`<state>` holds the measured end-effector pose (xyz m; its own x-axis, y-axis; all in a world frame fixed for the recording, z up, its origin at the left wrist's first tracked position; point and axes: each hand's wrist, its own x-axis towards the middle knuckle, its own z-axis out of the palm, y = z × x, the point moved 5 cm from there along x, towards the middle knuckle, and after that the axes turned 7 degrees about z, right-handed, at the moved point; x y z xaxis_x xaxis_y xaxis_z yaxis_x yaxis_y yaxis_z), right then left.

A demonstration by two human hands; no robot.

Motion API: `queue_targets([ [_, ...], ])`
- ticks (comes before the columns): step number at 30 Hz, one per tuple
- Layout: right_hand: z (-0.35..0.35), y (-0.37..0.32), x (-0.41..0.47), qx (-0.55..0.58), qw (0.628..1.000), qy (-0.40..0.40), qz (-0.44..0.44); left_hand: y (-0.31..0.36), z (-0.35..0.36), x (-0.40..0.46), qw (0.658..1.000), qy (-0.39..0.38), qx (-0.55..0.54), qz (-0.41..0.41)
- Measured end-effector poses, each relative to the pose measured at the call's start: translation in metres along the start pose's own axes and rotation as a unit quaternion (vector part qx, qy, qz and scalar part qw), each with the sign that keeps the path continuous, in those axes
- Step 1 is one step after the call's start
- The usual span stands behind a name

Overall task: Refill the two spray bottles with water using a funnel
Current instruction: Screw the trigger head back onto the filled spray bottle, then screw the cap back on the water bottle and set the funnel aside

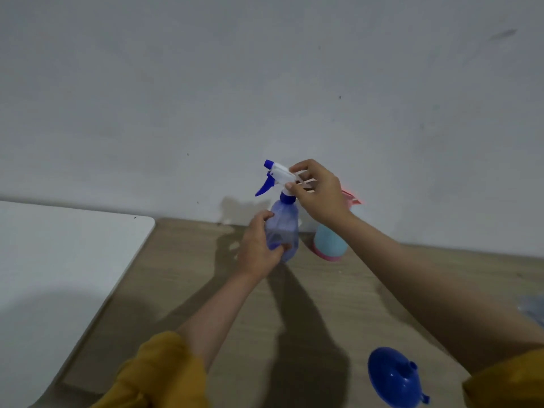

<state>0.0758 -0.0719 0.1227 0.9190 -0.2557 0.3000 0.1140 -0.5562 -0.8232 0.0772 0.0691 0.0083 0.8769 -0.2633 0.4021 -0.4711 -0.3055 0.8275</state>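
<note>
While the left hand (259,245) grips the blue bottle (282,231) and the right hand (319,192) pinches its spray head (279,172), twisting carelessly may tip the bottle against the pink bottle (329,242) just beside.

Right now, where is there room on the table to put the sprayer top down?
Bare wood lies between the arms, in front of the blue bottle and left of the funnel. The white board is bare too. It is crowded by the wall, around the pink bottle.

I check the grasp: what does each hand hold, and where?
Left hand holds the blue spray bottle by its body; right hand grips its spray head.
</note>
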Motion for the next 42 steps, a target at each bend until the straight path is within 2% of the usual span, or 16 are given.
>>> queue_targets([
  [4,0.015,0.011,0.019,-0.082,0.996,-0.031,-0.014,-0.022,0.002,0.016,0.999,0.001,0.037,-0.019],
  [16,0.048,0.013,0.042,-0.171,0.981,-0.073,-0.049,-0.058,0.014,0.032,0.996,-0.005,0.076,-0.049],
  [23,0.048,0.016,0.028,-0.189,0.978,-0.069,-0.062,-0.051,0.014,0.028,0.992,-0.017,0.108,-0.057],
  [29,0.021,0.005,-0.003,-0.205,0.974,-0.052,-0.079,-0.024,0.011,0.003,0.991,0.051,0.092,-0.085],
  [32,-0.004,0.006,-0.038,-0.228,0.968,-0.07,-0.08,0.005,0.019,-0.028,0.993,0.068,0.082,-0.055],
  [37,-0.057,0.025,-0.118,-0.33,0.928,-0.153,-0.075,0.043,0.052,-0.093,0.997,-0.013,0.062,-0.036],
  [42,-0.119,0.054,-0.188,-0.388,0.901,-0.196,0.002,0.088,0.091,-0.143,0.989,-0.138,0.041,0.04],
])
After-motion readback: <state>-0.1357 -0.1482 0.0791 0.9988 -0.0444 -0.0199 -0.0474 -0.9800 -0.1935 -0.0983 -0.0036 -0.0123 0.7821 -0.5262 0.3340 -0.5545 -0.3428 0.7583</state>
